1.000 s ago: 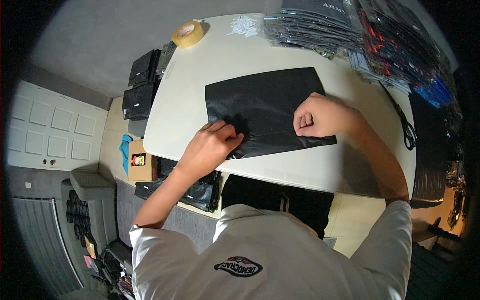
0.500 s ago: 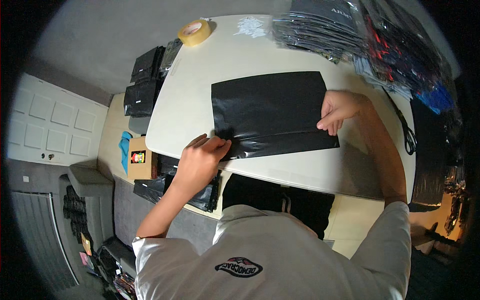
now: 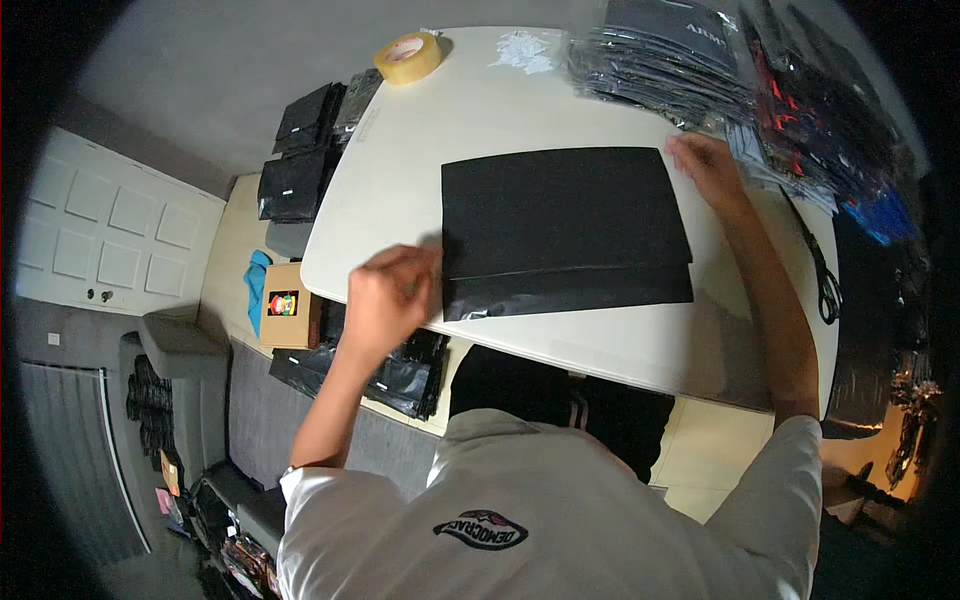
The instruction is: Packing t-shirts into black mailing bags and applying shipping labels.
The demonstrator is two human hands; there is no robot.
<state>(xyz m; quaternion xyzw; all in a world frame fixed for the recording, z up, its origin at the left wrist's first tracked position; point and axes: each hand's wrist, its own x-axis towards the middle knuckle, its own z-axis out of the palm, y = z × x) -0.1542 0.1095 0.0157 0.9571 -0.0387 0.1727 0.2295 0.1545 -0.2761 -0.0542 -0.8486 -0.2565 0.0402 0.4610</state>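
In the head view, clock hours being reckoned from the middle of the black plastic sheet point(image 3: 567, 205), the sheet is being kept flat on the white table point(image 3: 385, 190) by nothing but its own weight, its long sides running roughly from nine to three and a glossier band lying along its six o'clock side. Half a second ago both lower corners were being touched; now both hands are being lifted clear. The left hand point(image 3: 385, 298) is being carried just outside the sheet, between eight and nine o'clock, with its fingers loosely curled; it is being blurred by motion, so whether anything is being pinched in it cannot be told. The right hand point(image 3: 706, 168) is being brought up to about two o'clock, its fingertips hovering just beside the upper right corner, partly spread, with nothing being seen in its hold. The wrinkles that were being pressed at the lower left are now showing more faintly, and the band is lying down unaided, so the flattening of that side is seemingly being left as settled, and the sheet is being freed for handling. Around it, a roll of tape point(image 3: 408, 60) is being left near half past ten, white slips point(image 3: 522, 52) near twelve, bagged garments point(image 3: 660, 75) near one, and scissors point(image 3: 827, 290) past three.
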